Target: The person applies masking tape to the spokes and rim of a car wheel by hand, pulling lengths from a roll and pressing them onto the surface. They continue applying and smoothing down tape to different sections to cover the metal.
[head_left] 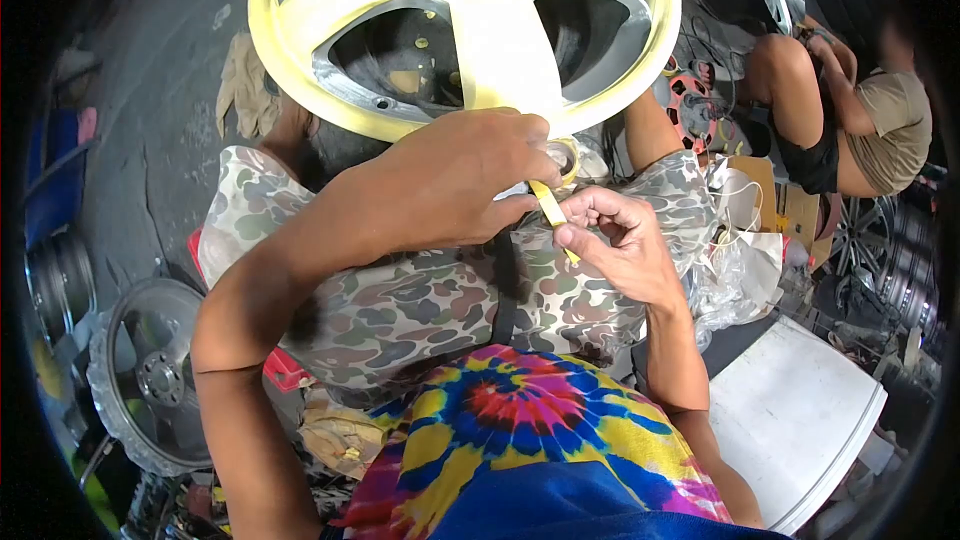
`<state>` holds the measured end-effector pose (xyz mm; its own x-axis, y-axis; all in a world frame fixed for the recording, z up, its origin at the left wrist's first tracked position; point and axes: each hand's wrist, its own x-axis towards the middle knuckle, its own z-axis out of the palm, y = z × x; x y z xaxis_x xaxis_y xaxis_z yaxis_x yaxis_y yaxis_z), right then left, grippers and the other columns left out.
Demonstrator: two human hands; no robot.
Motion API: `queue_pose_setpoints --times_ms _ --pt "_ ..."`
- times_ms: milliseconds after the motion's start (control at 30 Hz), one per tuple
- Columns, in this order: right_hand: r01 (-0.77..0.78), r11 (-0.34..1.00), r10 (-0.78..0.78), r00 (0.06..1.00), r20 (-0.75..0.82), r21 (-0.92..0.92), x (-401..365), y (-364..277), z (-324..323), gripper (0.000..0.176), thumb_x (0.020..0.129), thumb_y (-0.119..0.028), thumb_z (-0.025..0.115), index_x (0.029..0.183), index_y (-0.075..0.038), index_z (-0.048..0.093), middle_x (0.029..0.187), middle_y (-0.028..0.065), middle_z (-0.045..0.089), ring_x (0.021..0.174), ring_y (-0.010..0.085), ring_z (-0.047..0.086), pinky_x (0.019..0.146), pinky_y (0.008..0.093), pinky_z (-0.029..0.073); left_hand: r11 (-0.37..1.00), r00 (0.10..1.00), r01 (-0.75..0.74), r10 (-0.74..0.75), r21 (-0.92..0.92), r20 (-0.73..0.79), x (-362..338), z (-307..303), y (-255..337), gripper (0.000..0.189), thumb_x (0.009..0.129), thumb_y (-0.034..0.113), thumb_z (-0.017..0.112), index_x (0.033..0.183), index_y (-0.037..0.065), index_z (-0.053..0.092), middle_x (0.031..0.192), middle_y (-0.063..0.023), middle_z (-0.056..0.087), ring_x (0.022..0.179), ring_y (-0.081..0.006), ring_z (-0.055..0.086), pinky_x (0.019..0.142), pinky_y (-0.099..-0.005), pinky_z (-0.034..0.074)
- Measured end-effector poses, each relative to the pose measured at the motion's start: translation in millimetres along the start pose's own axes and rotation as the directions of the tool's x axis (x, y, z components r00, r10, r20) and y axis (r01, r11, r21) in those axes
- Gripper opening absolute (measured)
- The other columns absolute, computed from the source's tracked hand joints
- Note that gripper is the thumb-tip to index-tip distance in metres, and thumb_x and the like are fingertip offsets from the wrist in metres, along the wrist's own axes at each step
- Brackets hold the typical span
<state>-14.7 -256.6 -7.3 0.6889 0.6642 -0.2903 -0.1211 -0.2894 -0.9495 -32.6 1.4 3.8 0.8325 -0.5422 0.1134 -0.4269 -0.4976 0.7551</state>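
Observation:
My left hand [470, 175] is closed around a roll of yellow masking tape [571, 158], close to the near rim of the wheel. Between my two hands runs a short strip of tape [549, 205]. The fingertips of my right hand [625, 240] pinch this strip, and its loose end sticks out below them. Just beyond my hands is a large alloy wheel [505, 50], its rim edge and several spokes covered in yellow tape. One dark spoke, marked "Carlsson", is partly bare at the upper right. My left fingers partly hide the roll.
At the right sits another person [890, 125] among wheels and a red reel-like object [692, 110]. A white panel [800, 420] lies at the lower right beside clear plastic wrap [735, 290]. A grey wheel [160, 380] leans at the lower left.

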Motion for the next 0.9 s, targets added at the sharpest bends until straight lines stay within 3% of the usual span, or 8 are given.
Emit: queue_pose_setpoints --times_ms 67,367,467,500,533,667,733,900 --pt "-0.074 0.997 0.074 0.997 0.009 0.009 2 -1 -1 0.016 0.096 -0.012 0.077 0.103 0.002 0.072 0.077 -0.0011 0.069 0.069 0.0035 0.058 0.061 0.0236 0.048 1.000 1.000 -0.025 0.025 0.000 -0.019 -1 0 -1 0.024 0.088 0.012 0.073 0.112 0.008 0.074 0.101 -0.0132 0.062 0.102 -0.0350 0.063 0.088 -0.0466 0.052" --pt "-0.051 0.999 0.051 0.998 0.023 0.008 4 4 1 0.016 0.096 -0.012 0.077 0.104 0.001 0.073 0.077 -0.0009 0.069 0.069 0.0033 0.058 0.062 0.0235 0.048 0.999 0.999 -0.024 0.022 -0.041 -0.039 -1 -2 -3 0.017 0.088 0.012 0.073 0.104 0.005 0.071 0.099 -0.0137 0.062 0.095 -0.0358 0.065 0.082 -0.0466 0.052" --pt "-0.030 1.000 0.030 1.000 -0.002 0.000 2 1 3 0.015 0.094 -0.010 0.077 0.103 0.001 0.073 0.081 0.0002 0.070 0.072 0.0041 0.057 0.063 0.0248 0.048 1.000 0.995 0.007 -0.009 -0.024 -0.103 -2 -3 -2 0.018 0.087 0.014 0.075 0.102 0.004 0.072 0.093 -0.0145 0.066 0.089 -0.0359 0.067 0.079 -0.0446 0.052" --pt "-0.030 1.000 0.030 1.000 -0.005 0.001 2 1 5 0.015 0.094 -0.010 0.077 0.103 0.001 0.073 0.081 0.0002 0.070 0.072 0.0041 0.057 0.063 0.0248 0.048 0.986 0.987 0.144 -0.150 -0.086 -0.058 -2 -5 1 0.018 0.087 0.015 0.076 0.100 0.002 0.072 0.088 -0.0147 0.067 0.085 -0.0360 0.068 0.077 -0.0433 0.053" --pt "0.070 0.991 -0.079 0.994 -0.074 -0.111 3 0 7 0.015 0.092 -0.008 0.078 0.102 0.001 0.073 0.081 0.0015 0.070 0.071 0.0064 0.057 0.063 0.0263 0.048 0.949 0.958 0.282 -0.285 -0.141 -0.005 -1 -7 4 0.019 0.087 0.016 0.076 0.099 0.001 0.073 0.084 -0.0149 0.069 0.080 -0.0361 0.069 0.075 -0.0419 0.053" --pt "0.251 0.852 -0.371 0.909 -0.192 -0.459 3 -7 18 0.016 0.085 -0.004 0.080 0.097 0.001 0.072 0.079 0.0055 0.064 0.068 0.0157 0.058 0.062 0.0309 0.048 0.922 0.936 0.349 -0.352 -0.171 0.012 -1 -10 7 0.020 0.089 0.016 0.076 0.098 -0.002 0.073 0.080 -0.0149 0.073 0.075 -0.0312 0.072 0.073 -0.0378 0.055" --pt "0.260 0.830 -0.410 0.884 -0.224 -0.494 2 -5 25 0.016 0.081 -0.003 0.082 0.092 0.000 0.070 0.074 0.0066 0.059 0.065 0.0206 0.057 0.061 0.0329 0.047 0.851 0.921 0.381 -0.383 -0.361 0.067 -1 -10 7 0.023 0.090 0.016 0.076 0.101 -0.003 0.074 0.085 -0.0157 0.075 0.078 -0.0232 0.073 0.074 -0.0343 0.055" --pt "0.269 0.750 -0.497 0.831 -0.248 -0.604 1 -4 34 0.018 0.077 -0.002 0.083 0.088 -0.002 0.069 0.072 0.0073 0.056 0.064 0.0248 0.057 0.059 0.0364 0.048 0.843 0.920 0.389 -0.379 -0.372 0.102 0 -11 8 0.023 0.091 0.015 0.076 0.103 -0.005 0.075 0.087 -0.0149 0.077 0.079 -0.0174 0.072 0.075 -0.0318 0.055"
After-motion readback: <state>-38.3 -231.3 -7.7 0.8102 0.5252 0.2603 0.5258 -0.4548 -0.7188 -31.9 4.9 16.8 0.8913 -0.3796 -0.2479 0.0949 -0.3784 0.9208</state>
